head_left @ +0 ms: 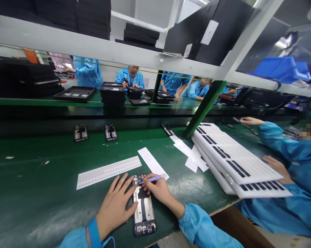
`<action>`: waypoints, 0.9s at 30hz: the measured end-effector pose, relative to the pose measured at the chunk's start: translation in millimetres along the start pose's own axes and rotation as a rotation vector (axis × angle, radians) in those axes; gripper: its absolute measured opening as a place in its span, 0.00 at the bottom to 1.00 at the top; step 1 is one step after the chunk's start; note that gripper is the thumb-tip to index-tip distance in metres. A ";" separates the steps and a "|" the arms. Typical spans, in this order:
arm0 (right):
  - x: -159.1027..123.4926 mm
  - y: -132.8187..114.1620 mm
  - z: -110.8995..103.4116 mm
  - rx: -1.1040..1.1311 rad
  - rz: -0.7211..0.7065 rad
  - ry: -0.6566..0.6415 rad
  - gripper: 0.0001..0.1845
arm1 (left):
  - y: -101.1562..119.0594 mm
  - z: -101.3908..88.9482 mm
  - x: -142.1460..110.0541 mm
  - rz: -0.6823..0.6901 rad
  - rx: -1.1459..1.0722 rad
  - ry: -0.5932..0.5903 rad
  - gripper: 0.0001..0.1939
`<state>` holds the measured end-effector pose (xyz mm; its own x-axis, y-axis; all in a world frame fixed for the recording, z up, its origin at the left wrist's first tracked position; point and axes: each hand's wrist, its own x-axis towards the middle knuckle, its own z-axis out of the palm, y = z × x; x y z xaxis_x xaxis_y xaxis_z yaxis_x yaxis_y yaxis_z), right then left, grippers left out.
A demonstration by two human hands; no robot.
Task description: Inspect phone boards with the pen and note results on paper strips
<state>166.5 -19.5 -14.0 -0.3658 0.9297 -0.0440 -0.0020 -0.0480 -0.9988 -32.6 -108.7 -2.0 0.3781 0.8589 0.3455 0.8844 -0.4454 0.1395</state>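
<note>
An opened phone body (144, 210) lies on the green bench in front of me, its inner frame and circuit board showing. My left hand (116, 203) rests beside it with fingers spread, fingertips touching the phone's left edge. In my right hand (157, 188) is a slim blue pen-like tool (153, 178), pinched, its tip pointing at the board near the phone's top; whether the tip touches cannot be made out. A blue wrist strap (94, 233) circles my left wrist. Beyond the phone lie one long white sticker sheet (109, 171) and a second sheet (152, 162).
More opened phones (80, 133) lie along the bench's back, another (110, 132) beside them. White foam trays (230, 155) with black strips are stacked at right, by loose papers (190, 153). A green post (205, 108) rises there. A co-worker's sleeve (279, 137) is at right.
</note>
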 end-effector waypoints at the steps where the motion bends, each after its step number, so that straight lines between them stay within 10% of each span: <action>1: 1.4 -2.0 -0.8 0.015 -0.028 0.047 0.22 | 1.1 -0.4 -0.1 -0.001 0.003 0.000 0.23; 5: 22.0 -20.3 -2.4 0.086 -0.131 0.152 0.23 | 1.2 -1.3 3.6 -0.033 -0.014 0.027 0.20; 14: 95.4 -44.1 75.6 0.031 0.005 -0.313 0.15 | -95.3 -13.5 -10.7 -0.408 0.163 0.339 0.11; 19: 107.5 -23.0 122.5 -0.030 0.073 -0.378 0.07 | -123.5 -17.0 -33.0 -0.454 0.155 0.180 0.14; 27: 111.1 -5.8 121.4 -0.009 0.067 -0.353 0.05 | -115.6 -18.0 -30.8 -0.462 0.159 0.111 0.13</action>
<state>12.9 39.7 -10.8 -0.6637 0.7410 -0.1016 0.0404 -0.1001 -0.9942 -151.4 -88.2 -12.1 -0.0869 0.9214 0.3787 0.9865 0.0267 0.1615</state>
